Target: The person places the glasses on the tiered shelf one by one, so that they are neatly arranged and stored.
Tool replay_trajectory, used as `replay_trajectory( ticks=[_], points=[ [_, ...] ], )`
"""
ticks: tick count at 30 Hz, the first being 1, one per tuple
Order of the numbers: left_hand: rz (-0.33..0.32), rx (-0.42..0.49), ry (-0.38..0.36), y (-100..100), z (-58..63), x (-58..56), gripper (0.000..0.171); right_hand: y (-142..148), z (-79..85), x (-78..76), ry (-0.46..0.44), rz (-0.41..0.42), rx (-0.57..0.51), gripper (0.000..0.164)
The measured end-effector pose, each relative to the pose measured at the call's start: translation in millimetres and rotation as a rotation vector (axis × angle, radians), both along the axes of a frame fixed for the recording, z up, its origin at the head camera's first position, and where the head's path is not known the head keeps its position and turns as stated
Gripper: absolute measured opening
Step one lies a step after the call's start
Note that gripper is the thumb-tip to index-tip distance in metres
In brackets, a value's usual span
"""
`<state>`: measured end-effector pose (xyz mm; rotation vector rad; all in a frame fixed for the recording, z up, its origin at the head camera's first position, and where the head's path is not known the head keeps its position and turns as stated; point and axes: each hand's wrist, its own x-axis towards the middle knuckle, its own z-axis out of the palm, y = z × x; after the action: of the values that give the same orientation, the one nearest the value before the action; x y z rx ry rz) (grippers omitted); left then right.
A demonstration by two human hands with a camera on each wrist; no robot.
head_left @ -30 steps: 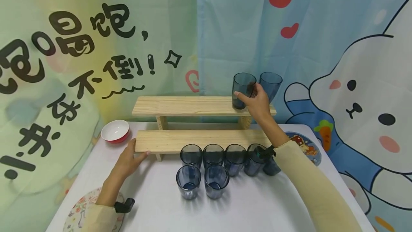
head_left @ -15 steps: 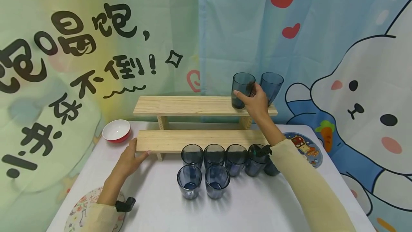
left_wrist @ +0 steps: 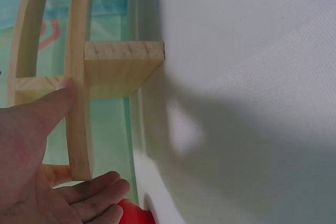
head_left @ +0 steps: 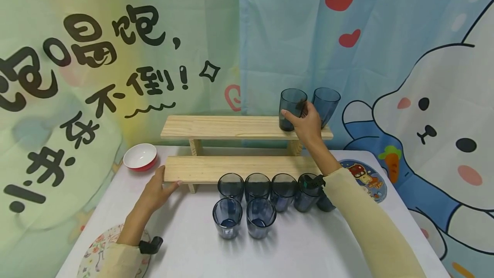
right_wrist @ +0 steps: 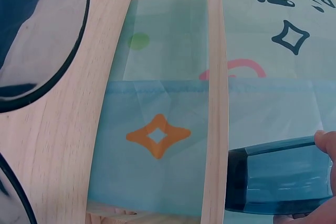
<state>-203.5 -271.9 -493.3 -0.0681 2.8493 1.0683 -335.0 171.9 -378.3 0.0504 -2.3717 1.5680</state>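
On the upper board (head_left: 216, 127) of a two-tier wooden stand, my right hand (head_left: 308, 125) grips a blue-tinted drinking glass (head_left: 286, 103), thumb on its near side. The right wrist view shows the same glass (right_wrist: 278, 179) with its base at the board's edge. A second glass (head_left: 327, 103) stands just to its right, partly behind the hand. My left hand (head_left: 154, 193) holds the left end of the lower board (head_left: 200, 169). In the left wrist view the thumb presses on the board's edge (left_wrist: 77, 129), while the fingers lie around its end.
Several more blue glasses (head_left: 260, 218) stand upright in two rows before the lower board, some under the right forearm. A red-and-white bowl (head_left: 140, 156) sits at the back left. Patterned plates lie at the front left (head_left: 96, 248) and far right (head_left: 366, 177). A printed curtain (head_left: 278, 33) hangs behind.
Both hands keep their places, the right one still around its glass on the upper board. Only a slight shift of the head view shows.
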Motion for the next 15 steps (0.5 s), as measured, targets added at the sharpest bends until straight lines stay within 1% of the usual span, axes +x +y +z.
replay_trajectory(
  ticks=[9, 15],
  points=[
    [-0.003, 0.007, 0.005, 1.1, 1.8, 1.1, 0.092, 1.1, -2.7, -1.1, 0.013, -0.003, 0.002, 0.086],
    [-0.005, 0.002, 0.021, 0.5, 1.1, 1.9, 0.092, 0.0, -5.5, -0.4, 0.022, 0.011, 0.021, 0.091]
  ],
)
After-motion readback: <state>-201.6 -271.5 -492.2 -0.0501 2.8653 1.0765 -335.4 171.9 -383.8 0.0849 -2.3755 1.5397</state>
